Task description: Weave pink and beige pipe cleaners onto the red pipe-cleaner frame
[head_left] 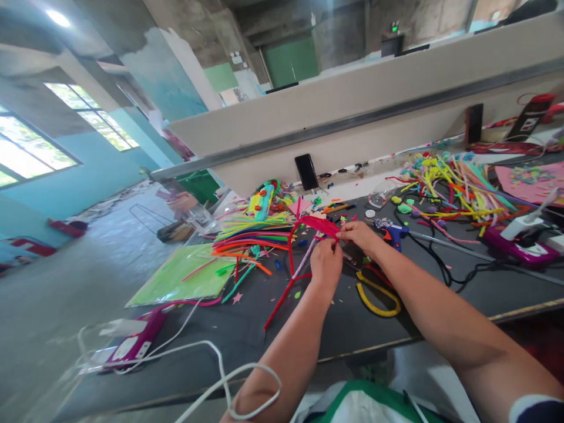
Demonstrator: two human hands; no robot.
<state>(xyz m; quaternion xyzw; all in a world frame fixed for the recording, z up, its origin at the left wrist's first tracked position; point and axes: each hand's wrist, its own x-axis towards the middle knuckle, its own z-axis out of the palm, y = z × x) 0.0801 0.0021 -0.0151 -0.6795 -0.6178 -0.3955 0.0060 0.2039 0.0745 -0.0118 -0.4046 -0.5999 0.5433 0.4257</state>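
Observation:
Both hands are pinched close together over the dark table. My right hand (358, 236) closes its fingertips on the right end of a flat, bright pink-red piece (319, 224), apparently fuzzy craft material. Just below and left of it, my left hand (326, 261) is closed on the same piece, near the top of a lilac pipe cleaner stem (305, 258). Red pipe cleaners (278, 302) join this stem and spread to the left and downward. My fingers hide the exact grip points. A yellow curved loop (374, 306) lies under my right forearm.
Coloured pipe cleaners (251, 235) lie at left beside a green sheet pack (185, 273); another heap (462, 188) is at right. A blue glue gun (395, 235) is beyond my right wrist. A phone (306, 171) leans on the partition. Purple power strips (524, 244) and cables flank the work area.

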